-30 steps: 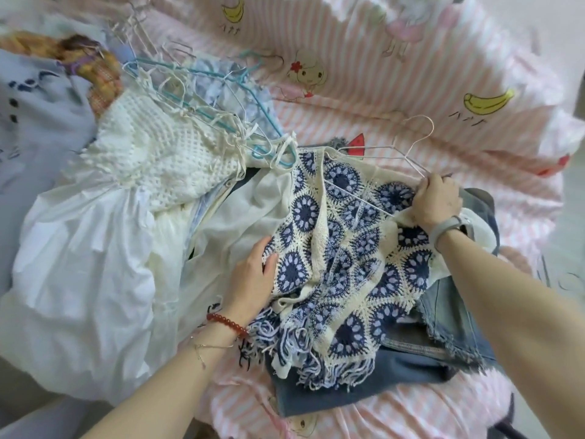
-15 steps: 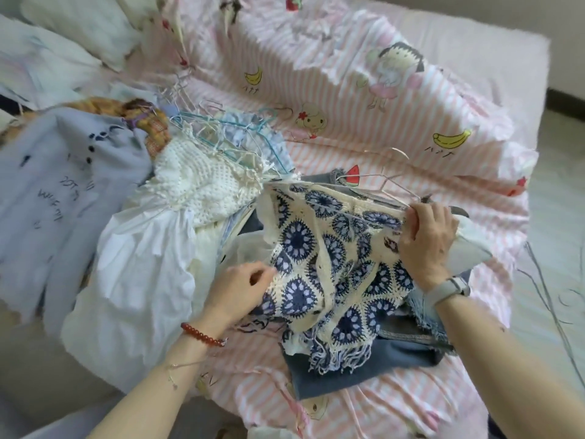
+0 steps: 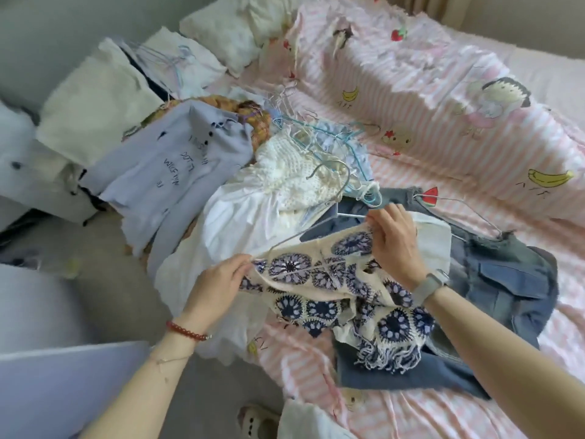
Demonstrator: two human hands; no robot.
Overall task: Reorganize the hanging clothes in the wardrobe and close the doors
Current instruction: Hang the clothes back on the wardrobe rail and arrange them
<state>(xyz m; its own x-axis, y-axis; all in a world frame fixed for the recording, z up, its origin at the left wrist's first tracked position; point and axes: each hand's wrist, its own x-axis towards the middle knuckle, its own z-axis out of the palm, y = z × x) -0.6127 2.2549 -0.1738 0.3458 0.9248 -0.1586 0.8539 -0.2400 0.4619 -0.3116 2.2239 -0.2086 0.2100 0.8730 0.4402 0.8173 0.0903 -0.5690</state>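
A cream crochet top with navy flower motifs and a fringed hem [image 3: 335, 286] is lifted off the bed on a thin wire hanger [image 3: 340, 188], whose hook points up and left. My left hand [image 3: 218, 277] pinches the top's left shoulder edge. At the right shoulder, my right hand [image 3: 395, 242] grips the fabric beside the hanger wire. The fringe trails over denim clothes [image 3: 493, 280] lying on the bed. No wardrobe shows in this view.
A heap of clothes on hangers lies left: a white dress [image 3: 240, 217], white crochet knit [image 3: 285, 172], lilac printed shirt [image 3: 177, 160], tangled hangers [image 3: 316, 134]. A pink striped quilt [image 3: 443, 99] covers the bed. Grey floor and a slipper [image 3: 256, 419] lie below.
Both hands have raised the crochet top off the pile and spread its shoulders on the hanger. The hanger hook has swung left. The view has pulled back and turned left.
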